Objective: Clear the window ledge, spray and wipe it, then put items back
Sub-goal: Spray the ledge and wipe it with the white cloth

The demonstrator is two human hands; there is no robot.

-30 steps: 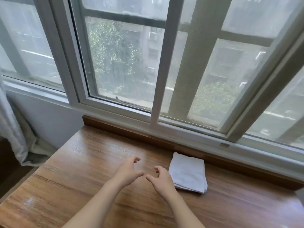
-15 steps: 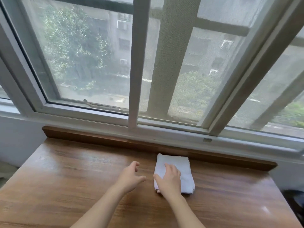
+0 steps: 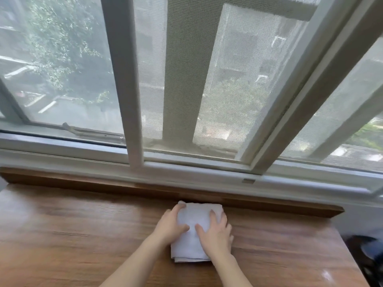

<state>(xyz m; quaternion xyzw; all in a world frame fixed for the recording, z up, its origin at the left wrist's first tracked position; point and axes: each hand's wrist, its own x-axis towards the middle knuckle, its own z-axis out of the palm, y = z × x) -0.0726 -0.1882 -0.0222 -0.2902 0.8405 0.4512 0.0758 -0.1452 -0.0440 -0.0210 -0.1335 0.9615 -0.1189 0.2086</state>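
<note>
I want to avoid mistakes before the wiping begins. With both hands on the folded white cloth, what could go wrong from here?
1. The folded white cloth lies loosely on the smooth brown wooden ledge; under the left hand and right hand its layers may slide apart or bunch.
2. The cloth sits close to the raised wooden strip below the white window frame, so dirt in that corner might be missed.
</note>
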